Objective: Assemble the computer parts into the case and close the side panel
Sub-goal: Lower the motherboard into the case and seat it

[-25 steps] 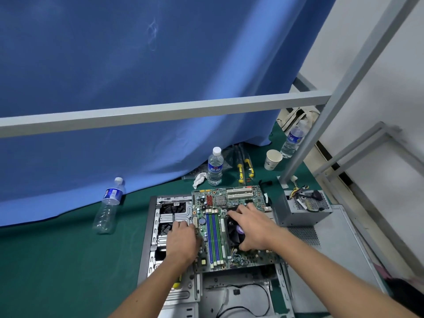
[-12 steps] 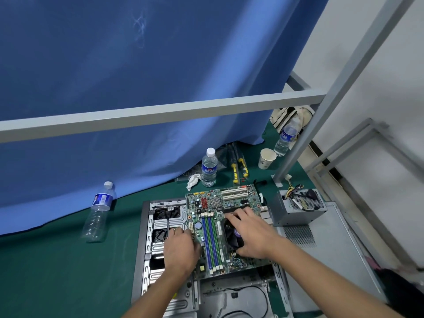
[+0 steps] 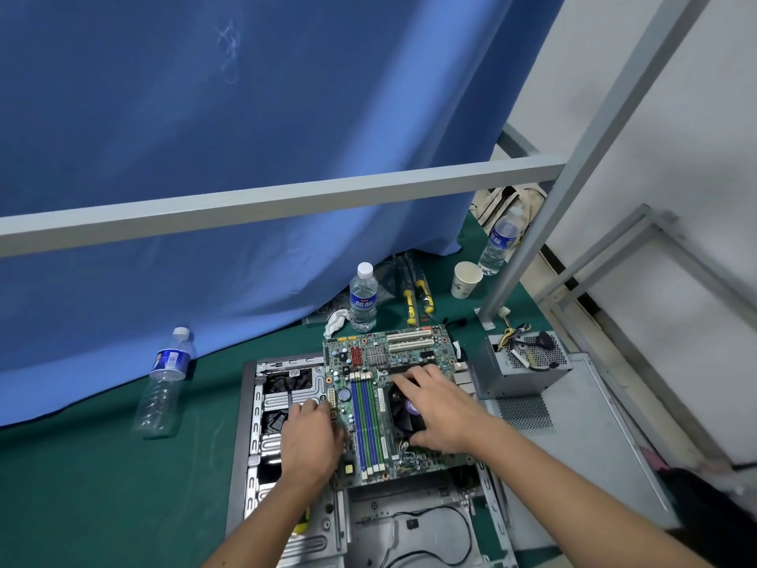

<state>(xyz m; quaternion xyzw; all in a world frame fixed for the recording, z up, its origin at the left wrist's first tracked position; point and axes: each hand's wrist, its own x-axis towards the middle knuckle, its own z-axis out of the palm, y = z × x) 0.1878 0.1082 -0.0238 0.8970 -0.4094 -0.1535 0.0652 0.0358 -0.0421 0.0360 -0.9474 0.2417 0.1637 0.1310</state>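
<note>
My right hand (image 3: 440,416) hides most of the cooler fan (image 3: 403,416); my left hand (image 3: 313,442) covers the motherboard (image 3: 393,387) near-left edge. The case (image 3: 409,526) runs off the near edge.

Bright, even indoor light, soft w/ no hard shadows; faint shade under the hands. No glare. Wide-angle bend bows the grey bar (image 3: 286,202) and post toward 12–3 o'clock. Centre sharp; edges at 4–5 o'clock smeared, dark.
</note>
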